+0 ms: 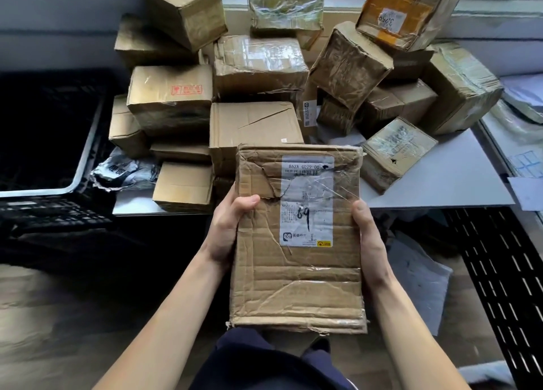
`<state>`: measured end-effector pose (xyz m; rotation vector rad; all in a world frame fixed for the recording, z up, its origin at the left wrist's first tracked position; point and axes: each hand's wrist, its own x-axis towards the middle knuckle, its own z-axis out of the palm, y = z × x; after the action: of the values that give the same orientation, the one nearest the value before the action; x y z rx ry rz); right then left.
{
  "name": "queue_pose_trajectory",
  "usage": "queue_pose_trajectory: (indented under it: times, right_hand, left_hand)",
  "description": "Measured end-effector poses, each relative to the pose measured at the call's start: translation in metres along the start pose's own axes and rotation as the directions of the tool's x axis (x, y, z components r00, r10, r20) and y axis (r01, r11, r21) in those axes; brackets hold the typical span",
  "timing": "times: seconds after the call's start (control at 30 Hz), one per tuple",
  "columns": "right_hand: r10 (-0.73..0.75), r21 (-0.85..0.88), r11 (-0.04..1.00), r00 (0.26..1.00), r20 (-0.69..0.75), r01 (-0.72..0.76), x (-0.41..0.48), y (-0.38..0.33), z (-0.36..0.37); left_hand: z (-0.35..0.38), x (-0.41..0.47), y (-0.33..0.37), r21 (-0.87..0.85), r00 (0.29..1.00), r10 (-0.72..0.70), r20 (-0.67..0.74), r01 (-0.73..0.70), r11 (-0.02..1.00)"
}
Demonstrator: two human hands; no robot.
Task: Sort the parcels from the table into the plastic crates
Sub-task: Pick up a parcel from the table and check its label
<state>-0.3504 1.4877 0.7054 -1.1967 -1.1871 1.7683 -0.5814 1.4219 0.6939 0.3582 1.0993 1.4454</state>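
I hold a flat, creased cardboard parcel [296, 272] in front of my body, its white shipping label with "89" written on it facing up. My left hand [227, 231] grips its left edge, thumb on top. My right hand [371, 240] grips its right edge, thumb on the rim. Beyond it, a white table [440, 181] carries a heap of several brown cardboard parcels [255, 66]. A black plastic crate [44, 131] stands to the left of the table, and another black slotted crate [499, 272] is at the lower right.
A crumpled grey plastic mailer [123, 169] lies at the table's left front corner. White sheets and plastic bags [523, 131] cover a surface at the right. Pale bags [417, 275] lie on the floor below the table. My dark trousers [264, 363] show at the bottom.
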Motion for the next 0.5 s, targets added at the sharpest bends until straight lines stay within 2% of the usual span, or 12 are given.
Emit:
queue_pose_trajectory:
  times: [0.27,0.5]
  right_hand:
    - [-0.006,0.035,0.999,0.995,-0.103,0.009,-0.014,0.021,0.038]
    - [-0.035,0.021,0.999,0.996,-0.080,0.036,-0.045,0.032,0.059]
  left_hand:
    - [-0.035,-0.004,0.009,-0.004,0.995,-0.098,0.002,0.098,0.995]
    - [-0.058,-0.035,0.005,-0.012,0.993,-0.115,0.006,0.115,0.993]
